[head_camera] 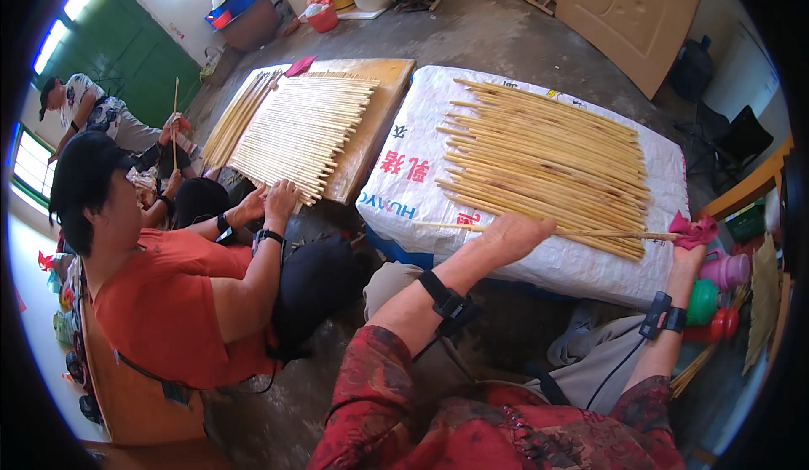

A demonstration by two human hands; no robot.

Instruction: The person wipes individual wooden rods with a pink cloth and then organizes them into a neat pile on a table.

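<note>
My left hand (518, 237) is closed around a long, thin, pale stick (613, 234), held nearly level over the near edge of a table. At the stick's right end, my right hand (689, 254) grips a pink cloth (694, 228) bunched about it; the fingers are partly hidden. Beyond the held stick, many similar yellowish sticks (550, 160) lie side by side in a broad row, some with brown marks. They rest on a white woven plastic sheet (404, 129) with printed writing, which covers the table.
At left, a person in an orange shirt (170, 299) touches sticks (303, 129) laid on a wooden board (385, 110). Another person (95, 103) sits farther back. Purple (723, 270) and green (701, 302) plastic containers stand by my right arm. A door (626, 15) stands beyond the table.
</note>
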